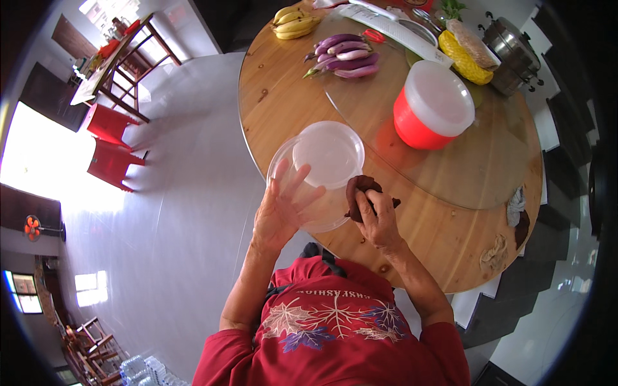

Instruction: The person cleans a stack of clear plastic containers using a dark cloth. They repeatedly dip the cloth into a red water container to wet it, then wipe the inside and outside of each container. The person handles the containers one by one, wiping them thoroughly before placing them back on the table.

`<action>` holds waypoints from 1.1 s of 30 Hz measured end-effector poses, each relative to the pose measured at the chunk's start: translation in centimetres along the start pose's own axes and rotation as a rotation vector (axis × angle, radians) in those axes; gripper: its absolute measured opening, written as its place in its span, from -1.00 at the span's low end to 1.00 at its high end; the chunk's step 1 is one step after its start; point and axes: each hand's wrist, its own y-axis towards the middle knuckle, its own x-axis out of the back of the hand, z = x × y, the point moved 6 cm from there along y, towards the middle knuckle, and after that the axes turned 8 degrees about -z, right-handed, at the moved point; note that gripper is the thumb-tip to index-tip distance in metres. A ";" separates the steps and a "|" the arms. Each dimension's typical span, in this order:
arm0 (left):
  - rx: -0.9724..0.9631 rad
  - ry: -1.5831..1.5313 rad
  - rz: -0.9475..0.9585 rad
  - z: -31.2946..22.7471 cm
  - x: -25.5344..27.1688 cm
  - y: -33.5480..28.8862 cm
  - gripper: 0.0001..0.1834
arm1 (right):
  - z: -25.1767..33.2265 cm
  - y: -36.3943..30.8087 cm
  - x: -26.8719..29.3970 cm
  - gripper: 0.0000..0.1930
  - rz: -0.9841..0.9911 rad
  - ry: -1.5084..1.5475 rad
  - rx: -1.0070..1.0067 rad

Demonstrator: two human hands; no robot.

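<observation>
A clear round plastic bowl (331,154) is tilted over the near left edge of the wooden table. My left hand (281,209) supports it at its left side, with the fingers spread against the see-through plastic. Bunched in the fingers of my right hand (380,222) is a dark brown cloth (360,188), close to the bowl's right rim. Whether the cloth touches the rim is hard to make out. Beyond my right hand stands a red tub (415,122) with several whitish clear plastic pieces (440,96) stacked at its top.
The round wooden table (277,83) has a glass turntable (476,174). Purple eggplants (347,55), bananas (296,24), red-handled scissors (373,36), a yellow netted bundle (465,59) and a steel pot (512,55) lie farther off. Crumpled cloths (494,253) rest at the right edge.
</observation>
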 end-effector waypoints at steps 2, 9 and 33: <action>0.001 0.031 -0.003 -0.2 0.4 -0.2 -0.31 | -1.5 -0.4 -0.1 -0.37 0.011 -0.028 -0.102; -0.329 0.456 -0.157 -3.7 -1.6 0.4 -0.33 | -6.6 -4.5 0.5 -0.55 0.054 -0.190 -0.446; -0.945 2.205 0.274 6.5 0.2 9.5 -0.41 | -7.0 -11.2 -1.3 -0.52 0.004 -0.114 -0.712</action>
